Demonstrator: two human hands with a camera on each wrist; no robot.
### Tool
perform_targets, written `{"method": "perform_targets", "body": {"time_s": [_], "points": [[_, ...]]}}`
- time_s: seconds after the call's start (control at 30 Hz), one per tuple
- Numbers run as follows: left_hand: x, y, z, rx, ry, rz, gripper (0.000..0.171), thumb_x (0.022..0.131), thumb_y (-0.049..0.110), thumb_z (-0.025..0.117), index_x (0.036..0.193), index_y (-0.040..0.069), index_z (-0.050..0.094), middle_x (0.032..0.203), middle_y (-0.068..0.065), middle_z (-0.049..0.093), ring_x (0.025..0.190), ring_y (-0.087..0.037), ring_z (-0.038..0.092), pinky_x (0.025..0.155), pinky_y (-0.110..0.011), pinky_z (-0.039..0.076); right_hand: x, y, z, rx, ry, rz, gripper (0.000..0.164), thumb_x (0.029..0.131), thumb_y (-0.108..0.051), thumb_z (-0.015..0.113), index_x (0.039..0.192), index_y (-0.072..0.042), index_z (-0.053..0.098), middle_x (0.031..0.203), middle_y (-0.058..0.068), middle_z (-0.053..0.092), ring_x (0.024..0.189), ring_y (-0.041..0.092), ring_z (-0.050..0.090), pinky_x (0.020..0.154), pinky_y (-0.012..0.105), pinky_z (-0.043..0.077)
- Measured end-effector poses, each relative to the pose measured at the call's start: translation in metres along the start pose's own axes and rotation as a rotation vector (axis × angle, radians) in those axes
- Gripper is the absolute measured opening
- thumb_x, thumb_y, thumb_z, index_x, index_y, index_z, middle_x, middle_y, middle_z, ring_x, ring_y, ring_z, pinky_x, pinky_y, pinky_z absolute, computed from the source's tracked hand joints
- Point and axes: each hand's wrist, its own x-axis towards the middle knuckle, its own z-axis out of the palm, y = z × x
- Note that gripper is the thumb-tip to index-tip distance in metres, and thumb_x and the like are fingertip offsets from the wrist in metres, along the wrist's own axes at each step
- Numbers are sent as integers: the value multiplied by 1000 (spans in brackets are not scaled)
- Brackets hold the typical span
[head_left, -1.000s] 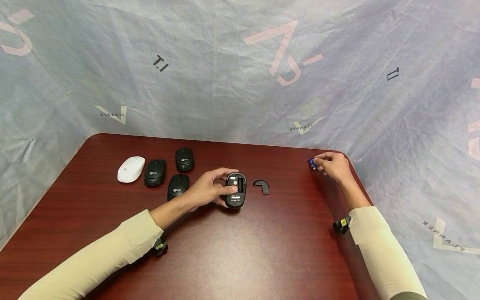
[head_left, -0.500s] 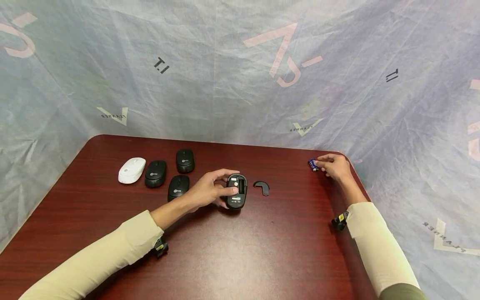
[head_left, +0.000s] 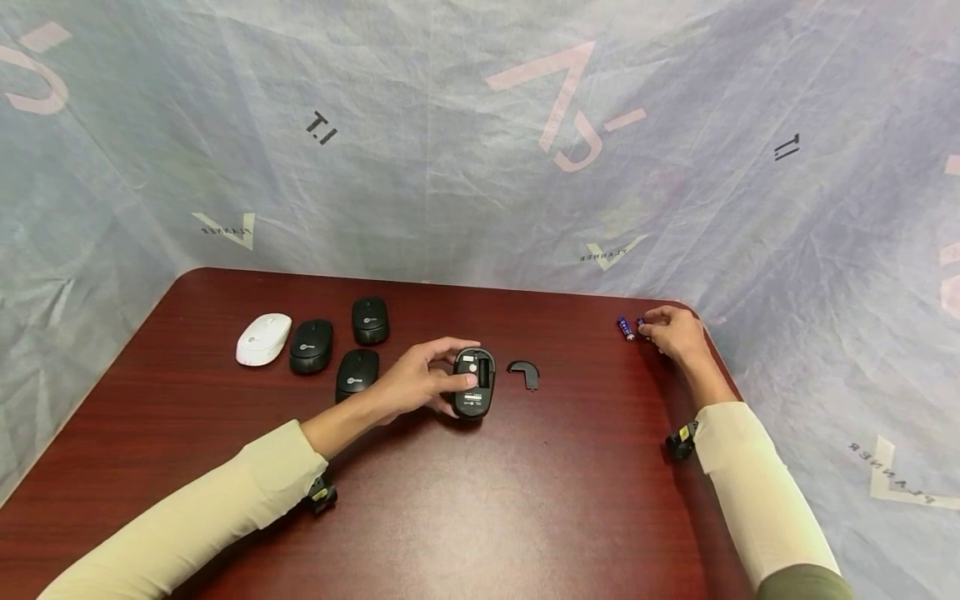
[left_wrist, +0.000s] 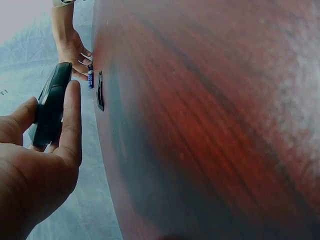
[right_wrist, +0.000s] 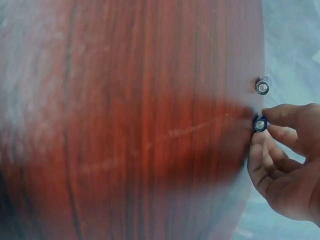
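My left hand (head_left: 420, 377) grips a black computer mouse (head_left: 483, 402), underside up, thumb across its base; its long battery slot lies uncovered. Just right of the mouse lies its black hook-shaped battery cover (head_left: 529, 373) on the table. At the far right my right hand (head_left: 675, 332) pinches a blue battery (right_wrist: 259, 124) between thumb and fingers, close to the tabletop. A second blue battery (head_left: 626, 328) lies just left of it, apart from the first. In the left wrist view the mouse (left_wrist: 52, 107) is seen edge-on between thumb and fingers.
A white mouse (head_left: 263, 340) and several black mice, one of them a black mouse (head_left: 311, 346) beside it, rest at the left of the dark red table (head_left: 480, 517). A grey printed cloth (head_left: 427, 150) hangs behind the table's back edge.
My right hand has drawn one battery to the right, away from the other, so a gap now shows between them. The left hand and the mouse stay in place.
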Motion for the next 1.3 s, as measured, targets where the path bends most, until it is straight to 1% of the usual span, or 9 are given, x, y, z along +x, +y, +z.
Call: {"method": "perform_targets", "body": {"time_s": [0.17, 0.27, 0.43, 0.53, 0.73, 0.93, 1.03, 1.1, 1.3], "points": [[-1, -1, -1, 3, 5, -3, 57, 95, 15, 78, 147, 25, 58, 121, -20, 62, 96, -28, 74, 71, -52, 69, -9, -7, -4, -160, -31, -66, 40, 99, -24, 64, 136, -7, 65, 120, 20, 74, 94, 27, 67, 79, 36, 52], [-2, -1, -2, 1, 9, -6, 56, 95, 15, 78, 145, 28, 59, 122, -20, 62, 96, -28, 74, 71, -51, 69, -14, -10, -6, -191, -62, -85, 37, 98, -20, 63, 130, -3, 67, 120, 22, 74, 88, 25, 69, 73, 34, 56], [-4, -2, -5, 1, 12, -11, 57, 95, 17, 79, 146, 27, 58, 122, -19, 62, 98, -29, 74, 72, -50, 69, -24, -15, -8, -139, -110, -79, 33, 98, -16, 63, 126, 1, 66, 114, 23, 74, 69, 14, 69, 58, 25, 59], [-5, -3, -6, 3, 10, -11, 58, 95, 18, 78, 148, 26, 57, 123, -19, 61, 99, -28, 73, 73, -50, 69, -31, -16, -8, -99, -118, -86, 35, 99, -15, 62, 128, 3, 63, 116, 26, 73, 71, 13, 72, 60, 25, 62], [-5, -3, -6, 4, 11, -8, 56, 96, 17, 77, 147, 27, 57, 124, -19, 61, 100, -29, 73, 73, -50, 69, -52, -27, -8, -13, -98, -85, 38, 99, -18, 65, 130, 2, 62, 115, 26, 74, 77, 20, 77, 65, 30, 66], [-6, -2, -6, -9, 10, -4, 58, 95, 16, 78, 148, 23, 56, 123, -20, 60, 99, -29, 74, 73, -51, 69, -72, -42, -3, 39, -91, -126, 39, 98, -18, 67, 132, 0, 63, 111, 23, 76, 79, 21, 79, 62, 21, 61], [-6, -2, -6, -13, 13, -5, 56, 95, 15, 77, 147, 25, 57, 123, -20, 60, 99, -29, 74, 73, -51, 69, -80, -49, 0, 66, -100, -130, 39, 98, -21, 67, 133, -4, 63, 112, 20, 77, 82, 19, 79, 66, 19, 59], [-6, -3, -5, -15, 15, -7, 55, 95, 14, 77, 146, 26, 58, 123, -20, 60, 99, -29, 73, 73, -51, 69, -86, -55, 4, 91, -105, -131, 39, 99, -22, 67, 135, -6, 64, 113, 19, 77, 84, 19, 79, 70, 21, 61], [-6, -5, -5, -22, 13, -7, 56, 96, 14, 77, 147, 26, 57, 124, -21, 59, 100, -29, 73, 73, -52, 69, -100, -71, 15, 184, -136, -156, 36, 102, -21, 64, 134, -6, 63, 117, 22, 75, 87, 22, 80, 84, 40, 68]]}}
